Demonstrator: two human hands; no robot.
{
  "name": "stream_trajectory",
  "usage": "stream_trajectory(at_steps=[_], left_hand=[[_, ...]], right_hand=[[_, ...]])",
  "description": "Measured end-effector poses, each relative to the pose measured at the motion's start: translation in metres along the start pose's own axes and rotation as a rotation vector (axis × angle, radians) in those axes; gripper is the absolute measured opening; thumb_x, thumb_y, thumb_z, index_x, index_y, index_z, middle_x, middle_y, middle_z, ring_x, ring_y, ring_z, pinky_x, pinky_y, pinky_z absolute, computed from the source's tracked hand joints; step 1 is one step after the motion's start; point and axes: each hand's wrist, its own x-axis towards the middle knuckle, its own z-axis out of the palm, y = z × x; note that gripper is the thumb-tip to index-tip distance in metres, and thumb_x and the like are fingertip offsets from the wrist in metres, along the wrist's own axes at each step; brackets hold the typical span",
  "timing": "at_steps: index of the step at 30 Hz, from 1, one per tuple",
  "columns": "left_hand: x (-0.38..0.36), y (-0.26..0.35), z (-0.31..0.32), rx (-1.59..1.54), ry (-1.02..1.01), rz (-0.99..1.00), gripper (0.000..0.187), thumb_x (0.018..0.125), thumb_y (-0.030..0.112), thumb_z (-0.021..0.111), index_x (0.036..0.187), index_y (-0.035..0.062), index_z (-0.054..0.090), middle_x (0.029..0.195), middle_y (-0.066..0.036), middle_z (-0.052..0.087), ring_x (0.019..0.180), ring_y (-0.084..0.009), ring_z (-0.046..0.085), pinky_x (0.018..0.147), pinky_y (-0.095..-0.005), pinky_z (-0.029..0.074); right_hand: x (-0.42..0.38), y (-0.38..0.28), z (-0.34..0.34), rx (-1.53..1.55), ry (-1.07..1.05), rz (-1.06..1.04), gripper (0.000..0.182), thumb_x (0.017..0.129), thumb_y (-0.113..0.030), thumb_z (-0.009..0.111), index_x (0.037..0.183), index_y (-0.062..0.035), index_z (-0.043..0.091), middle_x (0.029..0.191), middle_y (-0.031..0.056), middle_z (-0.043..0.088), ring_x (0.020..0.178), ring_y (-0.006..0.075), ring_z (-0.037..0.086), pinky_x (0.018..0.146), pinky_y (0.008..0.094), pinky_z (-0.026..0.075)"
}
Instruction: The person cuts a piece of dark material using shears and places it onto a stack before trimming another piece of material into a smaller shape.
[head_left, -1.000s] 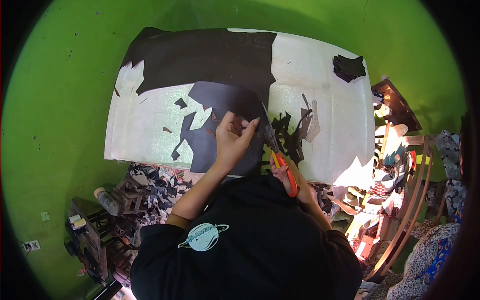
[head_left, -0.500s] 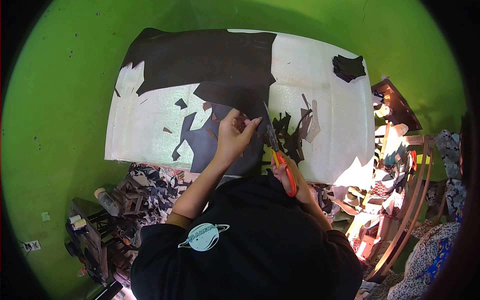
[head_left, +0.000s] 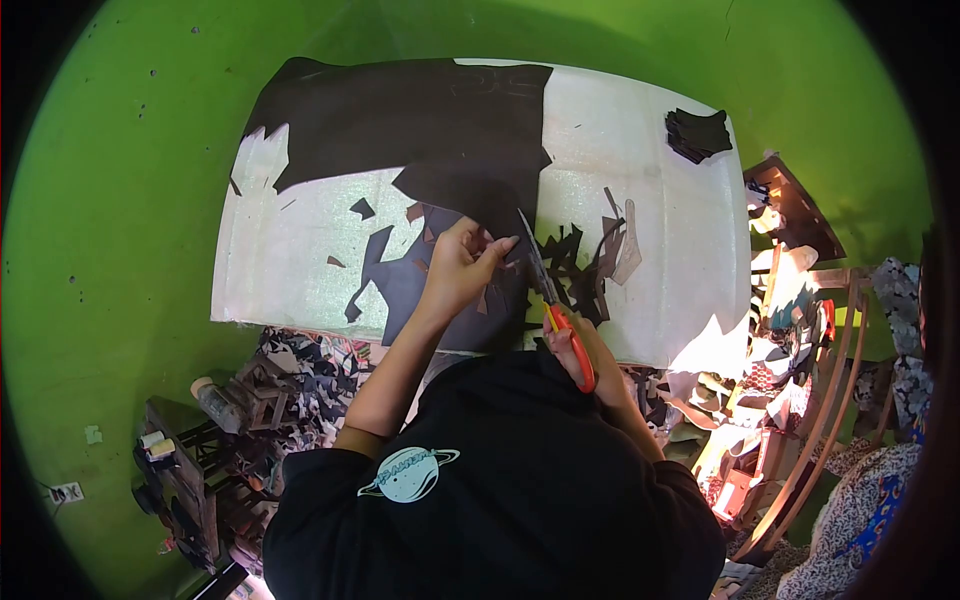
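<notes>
At the white counter's (head_left: 680, 250) near side, the right hand's (head_left: 602, 362) grip wraps the orange-handled scissors (head_left: 561, 320), fingers partly hidden; their blades reach the dark sheet (head_left: 400, 120), their opening unclear. Beside the sheet's lower edge, the left hand's (head_left: 463, 270) fingertips curl from sight, so whether they pinch it cannot be told.

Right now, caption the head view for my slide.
Orange-handled scissors in the right hand, dark sheet on white tabletop.
</notes>
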Motion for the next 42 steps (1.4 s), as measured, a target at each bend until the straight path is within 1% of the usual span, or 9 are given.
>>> stream_trajectory(at_steps=[2,4,5,8,10,26,34,40,42], left_hand=[[-0.002,0.001,0.0,-0.001,-0.043,-0.022,0.016,0.079,0.002,0.062,0.076,-0.0016,0.046,0.065,-0.001,0.048,0.061,-0.0058,0.051,0.053,-0.0216,0.049],[-0.002,0.002,0.001,-0.002,-0.085,-0.043,0.016,0.079,0.002,0.062,0.076,-0.0018,0.046,0.065,-0.001,0.047,0.061,-0.0055,0.051,0.054,-0.0213,0.049],[-0.002,0.002,0.001,0.014,-0.087,-0.038,0.017,0.079,0.002,0.062,0.076,-0.0017,0.046,0.065,-0.001,0.047,0.061,-0.0054,0.051,0.054,-0.0212,0.05],[-0.003,0.002,0.002,0.02,-0.09,-0.039,0.017,0.079,0.002,0.061,0.075,-0.0013,0.045,0.065,-0.001,0.046,0.061,-0.0052,0.051,0.054,-0.0212,0.05],[-0.002,0.004,0.003,0.009,-0.095,-0.045,0.018,0.079,0.002,0.061,0.074,-0.0009,0.045,0.065,-0.001,0.047,0.061,-0.0052,0.051,0.054,-0.0212,0.05],[-0.005,-0.007,0.008,-0.085,-0.073,-0.061,0.022,0.079,0.006,0.065,0.073,-0.0002,0.045,0.064,-0.003,0.049,0.058,-0.0073,0.053,0.051,-0.0202,0.045],[-0.007,0.005,0.01,-0.09,-0.1,-0.141,0.02,0.079,0.003,0.063,0.074,-0.0009,0.045,0.065,-0.003,0.049,0.06,-0.0067,0.052,0.053,-0.0205,0.047],[-0.009,0.008,0.013,-0.17,-0.099,-0.093,0.017,0.08,0.004,0.062,0.077,-0.0004,0.046,0.069,-0.002,0.048,0.063,-0.0054,0.052,0.054,-0.0199,0.046],[-0.009,0.01,0.014,-0.114,-0.062,0.022,0.014,0.081,0.005,0.061,0.082,-0.0005,0.048,0.073,-0.002,0.052,0.064,-0.0052,0.052,0.054,-0.0196,0.046]], right_hand=[[-0.001,0.002,0.002,0.042,-0.007,-0.014,0.066,0.078,-0.063,0.044,0.099,-0.0002,0.044,0.066,-0.0034,0.036,0.053,0.004,0.033,0.047,0.0176,0.028],[-0.002,0.004,0.003,0.023,0.046,-0.11,0.031,0.09,-0.031,0.043,0.09,-0.0006,0.048,0.067,0.0057,0.047,0.062,0.0148,0.046,0.058,0.0288,0.038],[-0.001,0.007,0.002,0.024,0.045,-0.11,0.031,0.09,-0.031,0.043,0.09,-0.0006,0.048,0.067,0.0057,0.047,0.062,0.0148,0.046,0.058,0.0288,0.038],[0.001,0.013,0.0,-0.005,0.0,-0.082,0.035,0.09,-0.035,0.042,0.088,-0.0005,0.047,0.067,0.0051,0.045,0.061,0.0139,0.044,0.057,0.0278,0.037],[0.001,0.009,0.002,0.07,-0.041,-0.026,0.071,0.077,-0.068,0.037,0.095,-0.0004,0.043,0.068,-0.0014,0.036,0.054,0.0035,0.032,0.047,0.0166,0.027],[0.001,0.006,0.007,0.112,-0.031,-0.006,0.072,0.075,-0.069,0.039,0.097,-0.0007,0.041,0.07,-0.0007,0.035,0.053,0.0036,0.03,0.045,0.0175,0.026],[0.002,0.005,0.008,0.109,0.028,-0.033,0.073,0.073,-0.071,0.041,0.087,0.0006,0.043,0.059,-0.0025,0.034,0.045,0.003,0.032,0.04,0.0171,0.027],[0.002,-0.001,0.01,0.157,0.033,-0.036,0.071,0.074,-0.07,0.04,0.082,0.0006,0.044,0.054,-0.003,0.033,0.04,0.0034,0.032,0.036,0.0177,0.026],[0.003,0.002,0.007,0.136,0.031,-0.04,0.071,0.074,-0.07,0.04,0.082,0.0006,0.044,0.054,-0.003,0.033,0.04,0.0034,0.032,0.036,0.0176,0.026]])
